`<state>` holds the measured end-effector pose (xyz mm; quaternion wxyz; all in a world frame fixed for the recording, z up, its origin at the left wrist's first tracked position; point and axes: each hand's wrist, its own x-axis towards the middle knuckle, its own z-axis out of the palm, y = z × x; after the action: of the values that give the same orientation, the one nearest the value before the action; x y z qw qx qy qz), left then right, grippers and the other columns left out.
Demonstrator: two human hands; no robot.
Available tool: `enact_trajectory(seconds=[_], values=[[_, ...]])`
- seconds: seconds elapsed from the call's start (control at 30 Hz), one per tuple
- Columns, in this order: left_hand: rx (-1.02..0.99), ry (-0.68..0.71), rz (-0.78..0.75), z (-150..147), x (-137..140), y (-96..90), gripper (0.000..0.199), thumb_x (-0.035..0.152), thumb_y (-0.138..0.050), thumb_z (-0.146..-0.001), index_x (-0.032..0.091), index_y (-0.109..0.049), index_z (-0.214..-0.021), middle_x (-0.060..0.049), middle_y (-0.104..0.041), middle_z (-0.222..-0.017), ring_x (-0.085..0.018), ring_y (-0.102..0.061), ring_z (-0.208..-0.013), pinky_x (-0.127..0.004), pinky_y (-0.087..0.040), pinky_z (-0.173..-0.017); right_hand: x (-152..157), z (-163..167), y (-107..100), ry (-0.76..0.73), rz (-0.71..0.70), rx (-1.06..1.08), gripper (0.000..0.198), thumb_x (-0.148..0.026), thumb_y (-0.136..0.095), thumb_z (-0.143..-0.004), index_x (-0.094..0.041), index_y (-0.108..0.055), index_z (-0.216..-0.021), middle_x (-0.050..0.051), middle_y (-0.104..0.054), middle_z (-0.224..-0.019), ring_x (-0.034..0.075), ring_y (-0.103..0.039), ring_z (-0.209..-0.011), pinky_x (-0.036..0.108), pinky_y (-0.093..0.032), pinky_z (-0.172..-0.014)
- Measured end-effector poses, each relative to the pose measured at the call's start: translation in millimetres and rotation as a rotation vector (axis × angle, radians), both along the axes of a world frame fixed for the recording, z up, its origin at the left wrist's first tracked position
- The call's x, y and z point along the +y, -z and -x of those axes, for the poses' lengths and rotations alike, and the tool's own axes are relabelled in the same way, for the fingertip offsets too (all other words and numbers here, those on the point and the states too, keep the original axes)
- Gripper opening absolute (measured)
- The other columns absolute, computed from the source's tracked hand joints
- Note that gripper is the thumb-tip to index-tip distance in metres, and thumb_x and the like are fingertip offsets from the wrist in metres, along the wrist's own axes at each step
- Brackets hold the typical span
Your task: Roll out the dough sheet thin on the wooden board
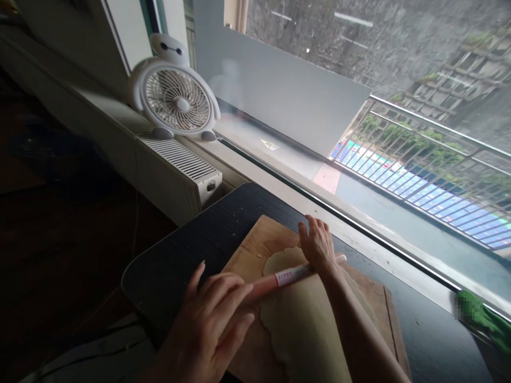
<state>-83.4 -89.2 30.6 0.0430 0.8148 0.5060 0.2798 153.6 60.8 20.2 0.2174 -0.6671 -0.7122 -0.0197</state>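
Note:
A wooden rolling pin (259,288) with a printed label lies across a wide, thin sheet of dough (303,324) with an uneven edge. Under the dough is a wooden board (251,244). My left hand (217,308) is at the pin's near left end, fingers stretched out and thumb apart, not wrapped round it. Over the far right end rests my right hand (317,242), its palm on the pin and its fingers lifted and spread. My right forearm hides part of the dough.
The board lies on a black table (167,266) against the window ledge (287,191). A white fan (181,103) with a round head stands on a radiator (179,154) at the left. Something green (485,319) is at the right edge. Beyond the glass is a railing (423,165).

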Motion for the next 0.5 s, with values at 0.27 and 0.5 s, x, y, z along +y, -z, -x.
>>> enact_trajectory(seconds=[0.27, 0.5], values=[[-0.053, 0.022, 0.028, -16, 3, 14.1, 0.044, 0.013, -0.055, -0.078, 0.031, -0.054, -0.119, 0.0, -0.061, -0.092, -0.017, -0.056, -0.089, -0.054, -0.025, -0.106, -48, -12, 2, -0.087, 0.025, -0.039, 0.041, -0.04, -0.034, -0.092, -0.023, -0.046, -0.126, 0.008, -0.052, -0.123, 0.024, -0.041, -0.119, 0.042, -0.038, -0.093], [-0.031, 0.114, 0.0, -17, -6, 17.0, 0.044, 0.019, -0.059, -0.077, 0.029, -0.053, -0.12, 0.0, -0.061, -0.091, -0.018, -0.056, -0.088, -0.052, -0.029, -0.105, -119, -47, 9, -0.191, 0.02, -0.141, 0.033, -0.028, -0.032, -0.092, -0.03, -0.054, -0.116, 0.002, -0.053, -0.124, 0.024, -0.032, -0.128, 0.047, -0.031, -0.1]])
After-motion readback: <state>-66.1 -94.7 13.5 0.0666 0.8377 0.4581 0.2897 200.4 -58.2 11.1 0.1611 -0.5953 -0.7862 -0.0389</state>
